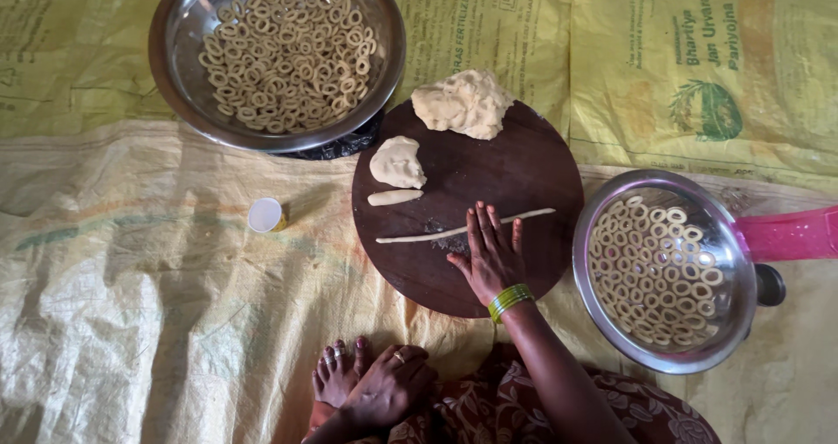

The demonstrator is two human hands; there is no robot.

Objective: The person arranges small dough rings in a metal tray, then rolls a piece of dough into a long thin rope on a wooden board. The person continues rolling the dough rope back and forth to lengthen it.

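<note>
Landmark: the round dark wooden board [524,169] lies on yellow woven sacking [131,261] spread over the floor; every place below is told from this board.
Right hand: the right hand [491,254] lies flat and spread, palm down, on the board's near half, fingers [483,226] stretched over the dough rope; it grips nothing. Green bangles [510,300] sit at the wrist, just off the board's near edge.
Dough rope: the thin dough rope [436,233] runs across the middle of the board from left to right, rising slightly to the right, and passes under the fingertips.
Left hand: the left hand [390,387] rests well below the board's near-left edge, loosely curled over a bare foot [336,374]; it holds no tool or dough.
Dough lump: a large rough dough lump [463,103] sits on the board's far edge.
Smaller pieces: a smooth dough piece [397,162] lies on the board's left side, and a short dough roll [394,198] just below it.
Large bowl: a steel bowl [175,77] full of dough rings [288,55] stands beyond the board's far-left edge.
Right pan: a steel pan [738,322] with more rings [655,269] stands just right of the board.
Small cup: a small white cup [265,214] stands left of the board, apart from it.
</note>
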